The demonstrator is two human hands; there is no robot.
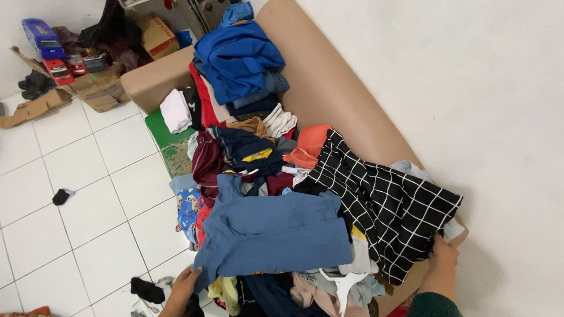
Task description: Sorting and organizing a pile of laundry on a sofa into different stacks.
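A plain blue shirt (273, 232) of soft knit lies spread flat on the clothes heap on the tan sofa (329, 88), long axis crosswise, collar end toward the checked black garment (382, 211). The left hand (183, 286) pinches its hem corner; the right hand (443, 255) grips the checked cloth's edge.

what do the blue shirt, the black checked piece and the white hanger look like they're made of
Blue shirt: soft matte knit, probably cotton; it lies limp with gentle folds.
Black checked garment: thin woven cloth with a white grid, draping loosely; fibre unclear.
White hanger: smooth, rigid, moulded-looking, likely plastic.
The left hand touches the shirt's edge; the right hand grips the checked cloth.
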